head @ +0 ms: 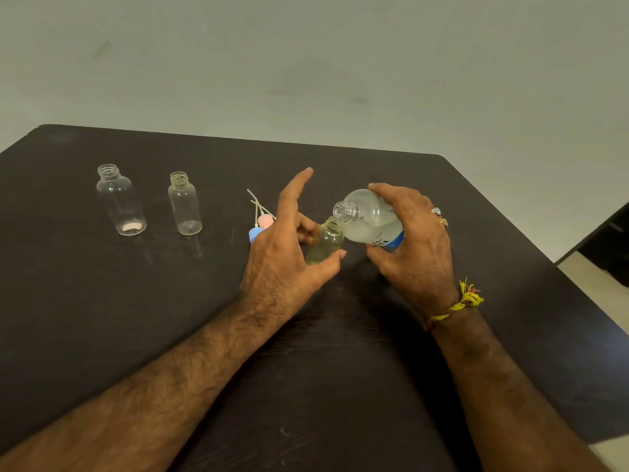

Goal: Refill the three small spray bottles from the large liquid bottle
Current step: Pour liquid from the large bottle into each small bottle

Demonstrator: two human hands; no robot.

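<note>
Nearest, both forearms reaching in over the dark table point(102, 301), a yellow thread band point(457, 304) on the right wrist. Left hand point(286, 257) grasping the small spray bottle point(325, 245) between thumb and curled fingers, forefinger stretched free above; lower part of that bottle half hidden by the thumb, contents faintly yellowish. Right hand point(413, 240) wrapped over the large liquid bottle point(369, 218), tipped down leftward, open mouth touching the small bottle's rim. Two rings on the right fingers; label mostly covered by the palm, only a blue edge and some dark letters showing, unreadable. Whether liquid is running, not discernible. Just left of the held small bottle, partly behind the left hand, spray pump heads point(262, 226) in pink and blue with thin dip tubes; count hard to make out. Farther left of it, a second uncapped small bottle point(184, 204) standing upright, then well beyond, a third point(121, 201), wider, with something pale at its bottom.
</note>
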